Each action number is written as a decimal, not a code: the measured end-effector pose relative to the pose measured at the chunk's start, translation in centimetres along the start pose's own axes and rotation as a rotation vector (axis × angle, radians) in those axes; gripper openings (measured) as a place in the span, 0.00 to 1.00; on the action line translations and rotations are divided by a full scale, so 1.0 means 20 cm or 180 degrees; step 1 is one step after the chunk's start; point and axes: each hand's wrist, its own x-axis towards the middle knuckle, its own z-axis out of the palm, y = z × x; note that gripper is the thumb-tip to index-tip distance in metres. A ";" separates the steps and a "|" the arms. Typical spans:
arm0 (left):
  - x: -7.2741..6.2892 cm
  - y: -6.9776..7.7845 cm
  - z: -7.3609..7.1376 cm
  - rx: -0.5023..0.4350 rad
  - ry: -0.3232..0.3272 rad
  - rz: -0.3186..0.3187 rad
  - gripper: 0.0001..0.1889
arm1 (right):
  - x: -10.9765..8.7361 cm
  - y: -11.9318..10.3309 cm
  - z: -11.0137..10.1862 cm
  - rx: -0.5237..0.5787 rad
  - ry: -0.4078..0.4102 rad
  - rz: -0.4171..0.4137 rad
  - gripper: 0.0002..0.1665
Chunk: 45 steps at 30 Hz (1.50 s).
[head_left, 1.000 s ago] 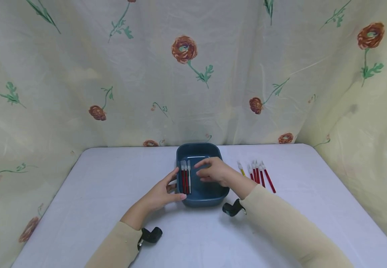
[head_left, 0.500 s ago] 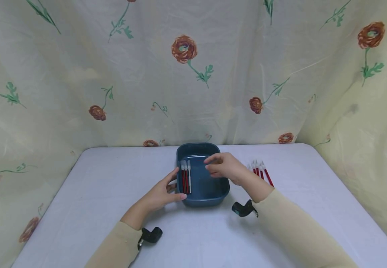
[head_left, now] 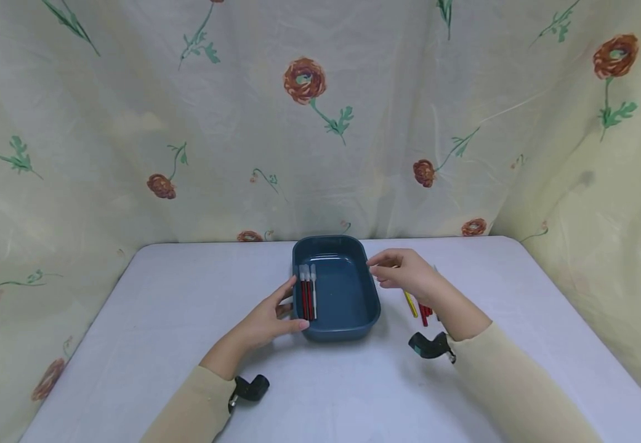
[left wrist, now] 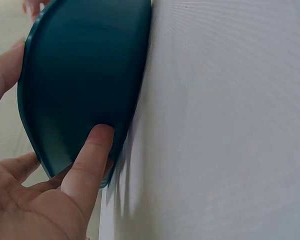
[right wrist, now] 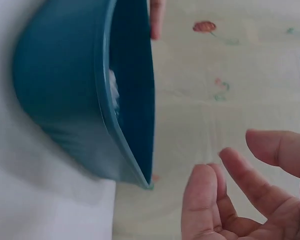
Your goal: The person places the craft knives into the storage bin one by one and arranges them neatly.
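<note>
- We see a blue tub on the white table, near the far edge.
- The work looks part done to us. In the tub, some red sticks with whitish ends lie in a row by the left wall, and a paler stick lies next to them.
- Not all the sticks are in. A yellow stick and a little bunch of loose red sticks lie on the table, to the right of the tub. We can't count the bunch, because part of it is hidden.
- The left hand touches the tub's left side — its fingers are spread and mostly straight. We think it is there to stop the tub from sliding.
- The right hand is in the air just beside the tub's right rim. Its fingers are a bit bent, with gaps, and we see nothing in them.
- The right wrist view shows those gaps best. It also shows a blurry bit of white inside the tub.
- The left wrist view shows a fingertip pressed on the tub's outside wall — the head view hides that. But we can't see any sticks there.
</note>
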 end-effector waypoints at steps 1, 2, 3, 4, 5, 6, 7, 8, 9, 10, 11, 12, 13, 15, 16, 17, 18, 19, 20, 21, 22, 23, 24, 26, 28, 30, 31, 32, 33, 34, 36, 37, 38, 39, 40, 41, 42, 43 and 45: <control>0.00 0.00 0.00 -0.0009 -0.0003 0.0001 0.55 | -0.01 0.00 -0.02 -0.0060 0.0000 -0.0009 0.21; 0.00 0.00 0.00 -0.0008 -0.0003 0.0000 0.55 | -0.02 0.01 -0.03 -0.0098 0.0007 -0.0005 0.21; 0.00 0.00 0.00 0.0000 0.0002 -0.0002 0.55 | -0.04 0.01 -0.05 -0.0147 -0.0004 -0.0023 0.21; 0.00 0.00 0.00 0.0005 0.0004 -0.0007 0.55 | -0.05 0.02 -0.07 -0.0187 0.0004 -0.0027 0.21; 0.00 0.00 0.00 0.0008 0.0008 -0.0011 0.55 | -0.06 0.02 -0.08 -0.0222 -0.0005 -0.0043 0.21; 0.00 0.00 0.00 0.0005 0.0010 -0.0016 0.55 | -0.07 0.03 -0.10 -0.0263 0.0001 -0.0041 0.21; 0.00 0.00 0.00 0.0013 0.0013 -0.0020 0.55 | -0.08 0.04 -0.11 -0.0275 -0.0012 -0.0049 0.22; 0.00 0.00 0.00 0.0018 0.0017 -0.0024 0.55 | -0.09 0.04 -0.13 -0.0278 -0.0012 -0.0046 0.22; 0.00 0.00 0.00 0.0022 0.0017 -0.0027 0.55 | -0.10 0.05 -0.14 -0.0296 -0.0012 -0.0045 0.23; 0.00 0.00 0.00 0.0022 0.0015 -0.0030 0.54 | -0.10 0.06 -0.16 -0.0306 0.0002 -0.0034 0.23; 0.00 0.00 0.00 0.0022 0.0015 -0.0029 0.54 | -0.11 0.07 -0.17 -0.0322 0.0008 -0.0037 0.24; 0.00 0.00 0.00 0.0025 0.0013 -0.0029 0.54 | -0.12 0.08 -0.19 -0.0314 0.0025 -0.0035 0.24; 0.00 0.00 0.00 0.0032 0.0013 -0.0028 0.54 | -0.12 0.10 -0.20 -0.0299 0.0040 -0.0043 0.24; 0.00 0.00 0.00 0.0037 0.0011 -0.0025 0.54 | -0.14 0.13 -0.22 -0.0312 0.0090 -0.0037 0.24; 0.00 0.00 0.00 0.0029 0.0009 -0.0021 0.54 | -0.14 0.15 -0.24 -0.0319 0.0116 -0.0038 0.24; 0.00 0.00 0.00 0.0027 0.0009 -0.0018 0.54 | -0.15 0.16 -0.25 -0.0321 0.0137 -0.0032 0.23; 0.00 0.00 0.00 0.0028 0.0008 -0.0017 0.54 | -0.15 0.18 -0.26 -0.0320 0.0161 -0.0027 0.23; 0.00 0.00 0.00 0.0026 0.0006 -0.0016 0.54 | -0.15 0.20 -0.27 -0.0337 0.0178 -0.0027 0.23; 0.00 0.00 0.00 0.0030 0.0005 -0.0018 0.54 | -0.15 0.22 -0.28 -0.0352 0.0201 -0.0016 0.23; 0.00 0.00 0.00 0.0030 0.0006 -0.0018 0.54 | -0.16 0.24 -0.29 -0.0358 0.0218 -0.0005 0.23; 0.00 0.00 0.00 0.0035 0.0008 -0.0019 0.54 | -0.16 0.26 -0.30 -0.0356 0.0237 0.0006 0.23; 0.00 0.00 0.00 0.0046 0.0012 -0.0021 0.55 | -0.16 0.28 -0.31 -0.0356 0.0252 0.0013 0.23; 0.00 0.00 0.00 0.0046 0.0014 -0.0022 0.54 | -0.16 0.29 -0.32 -0.0354 0.0272 0.0019 0.23; 0.00 0.00 0.00 0.0041 0.0019 -0.0023 0.54 | -0.17 0.33 -0.33 -0.0339 0.0298 0.0038 0.24; 0.00 0.00 0.00 0.0033 0.0024 -0.0024 0.54 | -0.17 0.36 -0.35 -0.0327 0.0321 0.0064 0.25; 0.00 0.00 0.00 0.0030 0.0024 -0.0024 0.54 | -0.17 0.39 -0.35 -0.0313 0.0341 0.0099 0.25; 0.00 0.00 0.00 0.0030 0.0024 -0.0025 0.54 | -0.17 0.41 -0.36 -0.0310 0.0351 0.0123 0.26; 0.00 0.00 0.00 0.0034 0.0025 -0.0026 0.54 | -0.16 0.43 -0.36 -0.0307 0.0362 0.0151 0.26; 0.00 0.00 0.00 0.0034 0.0027 -0.0029 0.54 | -0.16 0.44 -0.36 -0.0300 0.0372 0.0169 0.25; 0.00 0.00 0.00 0.0028 0.0025 -0.0030 0.54 | -0.16 0.46 -0.37 -0.0301 0.0383 0.0185 0.25; 0.00 0.00 0.00 0.0041 0.0028 -0.0038 0.54 | -0.15 0.49 -0.37 -0.0319 0.0407 0.0230 0.25; 0.00 0.00 0.00 0.0039 0.0028 -0.0037 0.54 | -0.15 0.50 -0.38 -0.0321 0.0416 0.0249 0.25; 0.00 0.00 0.00 0.0045 0.0030 -0.0039 0.54 | -0.15 0.51 -0.38 -0.0324 0.0425 0.0270 0.25; 0.00 0.00 0.00 0.0044 0.0031 -0.0040 0.54 | -0.14 0.52 -0.38 -0.0333 0.0436 0.0290 0.24; 0.00 0.00 0.00 0.0047 0.0032 -0.0041 0.54 | -0.14 0.53 -0.38 -0.0347 0.0447 0.0305 0.24; 0.00 0.01 0.00 0.0055 0.0034 -0.0040 0.54 | -0.14 0.54 -0.38 -0.0355 0.0455 0.0326 0.24; 0.00 0.01 0.00 0.0061 0.0035 -0.0041 0.54 | -0.14 0.55 -0.38 -0.0369 0.0461 0.0344 0.23; 0.00 0.01 0.00 0.0061 0.0036 -0.0044 0.54 | -0.13 0.56 -0.38 -0.0375 0.0459 0.0368 0.23; 0.00 0.01 0.00 0.0063 0.0041 -0.0055 0.54 | -0.13 0.58 -0.38 -0.0398 0.0453 0.0402 0.22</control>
